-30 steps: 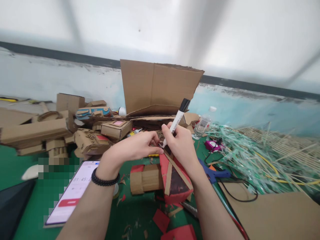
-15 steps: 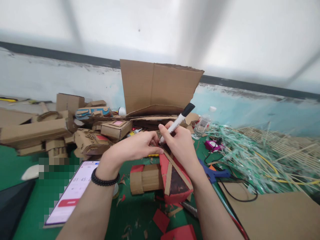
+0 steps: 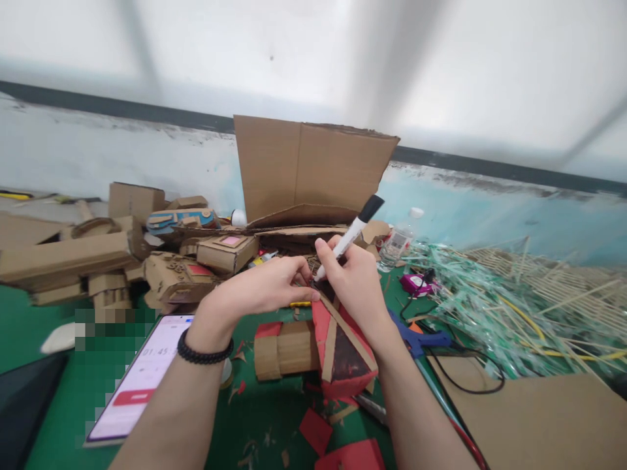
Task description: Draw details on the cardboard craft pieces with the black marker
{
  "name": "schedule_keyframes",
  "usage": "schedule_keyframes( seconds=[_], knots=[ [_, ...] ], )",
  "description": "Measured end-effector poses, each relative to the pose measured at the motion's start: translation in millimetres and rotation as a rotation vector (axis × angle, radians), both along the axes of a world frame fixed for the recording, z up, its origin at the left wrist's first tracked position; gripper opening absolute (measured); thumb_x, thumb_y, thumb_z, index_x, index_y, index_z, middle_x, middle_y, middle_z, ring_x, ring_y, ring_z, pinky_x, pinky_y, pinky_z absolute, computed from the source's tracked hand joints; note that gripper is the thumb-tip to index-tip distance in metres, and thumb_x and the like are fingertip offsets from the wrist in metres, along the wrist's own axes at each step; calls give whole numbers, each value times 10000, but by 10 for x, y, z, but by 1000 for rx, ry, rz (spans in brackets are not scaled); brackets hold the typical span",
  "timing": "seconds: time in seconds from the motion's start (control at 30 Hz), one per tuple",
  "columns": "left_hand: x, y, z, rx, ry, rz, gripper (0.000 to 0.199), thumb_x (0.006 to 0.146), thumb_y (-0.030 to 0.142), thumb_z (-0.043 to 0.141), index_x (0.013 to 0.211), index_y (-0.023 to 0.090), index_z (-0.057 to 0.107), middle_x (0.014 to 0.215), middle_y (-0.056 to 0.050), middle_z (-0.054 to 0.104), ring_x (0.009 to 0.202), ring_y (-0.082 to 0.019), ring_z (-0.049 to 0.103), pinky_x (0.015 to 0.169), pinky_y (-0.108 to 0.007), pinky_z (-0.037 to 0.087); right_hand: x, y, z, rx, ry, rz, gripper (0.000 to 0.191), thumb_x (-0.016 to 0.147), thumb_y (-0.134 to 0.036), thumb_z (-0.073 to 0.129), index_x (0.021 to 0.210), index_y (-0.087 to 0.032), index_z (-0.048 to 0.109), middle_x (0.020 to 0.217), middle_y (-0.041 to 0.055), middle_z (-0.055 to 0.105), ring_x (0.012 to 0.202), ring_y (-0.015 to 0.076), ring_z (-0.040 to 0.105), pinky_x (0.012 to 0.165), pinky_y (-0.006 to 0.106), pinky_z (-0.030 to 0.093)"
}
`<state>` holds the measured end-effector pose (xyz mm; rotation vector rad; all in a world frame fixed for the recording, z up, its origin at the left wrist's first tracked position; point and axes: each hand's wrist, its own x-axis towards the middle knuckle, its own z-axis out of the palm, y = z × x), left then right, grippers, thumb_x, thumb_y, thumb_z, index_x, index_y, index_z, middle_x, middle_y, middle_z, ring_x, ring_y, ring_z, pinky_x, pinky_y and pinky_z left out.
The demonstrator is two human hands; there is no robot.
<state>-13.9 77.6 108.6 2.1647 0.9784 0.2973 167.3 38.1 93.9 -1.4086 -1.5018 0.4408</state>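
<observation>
A white marker (image 3: 349, 240) with a black end slants up out of my right hand (image 3: 356, 277), which is closed around it. The marker's lower end points down at the far part of a red and brown cardboard piece (image 3: 345, 349). My left hand (image 3: 281, 284) is beside it, with fingers bent and the thumb touching the far left corner of that piece. Part of what lies between the hands is hidden by the fingers. A brown cardboard tube (image 3: 287, 350) with a red patch joins the piece on its left.
Cardboard models (image 3: 68, 258) crowd the left, near a phone (image 3: 142, 382). Behind stands a large cardboard sheet (image 3: 318, 170). On the right are a bottle (image 3: 396, 243), a blue glue gun (image 3: 421, 338), cables, plastic-wrapped sticks (image 3: 490, 307) and flat cardboard (image 3: 533, 418).
My right hand has shifted slightly, and the marker's black end has moved a little up and to the right. My left hand has hardly moved.
</observation>
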Motion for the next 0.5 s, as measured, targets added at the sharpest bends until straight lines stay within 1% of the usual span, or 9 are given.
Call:
schedule_keyframes(
  seconds=[0.07, 0.2, 0.37, 0.5],
  knots=[
    [-2, 3, -4, 0, -2, -6, 433, 903, 631, 686, 985, 213, 605, 917, -49, 729, 829, -249, 676, 685, -340, 462, 0, -1, 4, -7, 5, 17, 434, 978, -579, 608, 710, -240, 571, 608, -10, 669, 603, 174, 613, 650, 294, 393],
    [-3, 14, -17, -2, 1, 4, 459, 900, 659, 679, 995, 216, 605, 907, -46, 724, 830, -251, 677, 682, -341, 462, 1, 5, 13, 39, -40, -15, 454, 994, -540, 580, 656, -243, 515, 584, -4, 638, 586, 171, 574, 635, 298, 378],
    [-1, 18, -21, 5, -17, -15, 447, 910, 652, 673, 965, 218, 580, 893, -42, 711, 814, -240, 662, 686, -339, 464, 1, 9, 4, 3, 7, 43, 408, 979, -537, 640, 705, -239, 586, 618, -9, 695, 605, 174, 627, 641, 287, 410],
    [-4, 11, -14, 6, -2, -4, 436, 908, 641, 677, 969, 218, 593, 886, -40, 714, 812, -240, 666, 684, -338, 466, 0, 10, -2, 28, -1, 24, 440, 984, -541, 627, 670, -241, 557, 588, -16, 653, 572, 165, 586, 616, 294, 385]
  ],
)
